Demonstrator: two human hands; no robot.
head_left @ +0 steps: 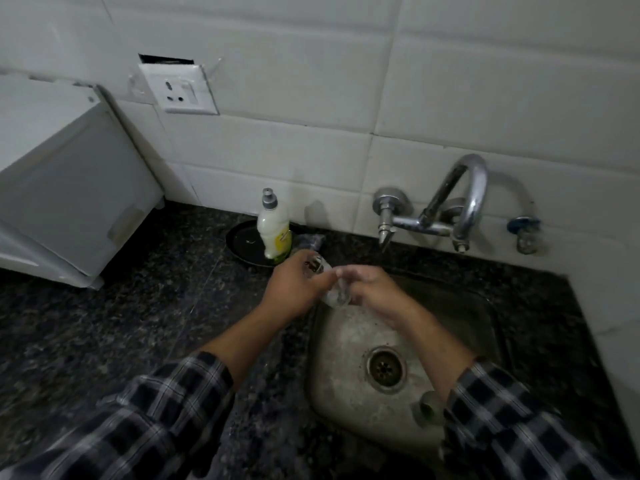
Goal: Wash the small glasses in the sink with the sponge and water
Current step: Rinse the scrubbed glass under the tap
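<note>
Hands meet over the back left corner of the sink [346, 341]: our left hand [294, 289] curls its fingers [323, 279] round a small clear glass [335, 296], and our right hand [372, 289] grips the same glass from the other side. Something dark shows at the left fingertips; we cannot tell what. A second small glass [429, 407] lies in the basin beside the drain [386, 367]. Behind, the tap [465, 209] juts from the wall, and a soap bottle [273, 230] stands on the dark counter [138, 306].
</note>
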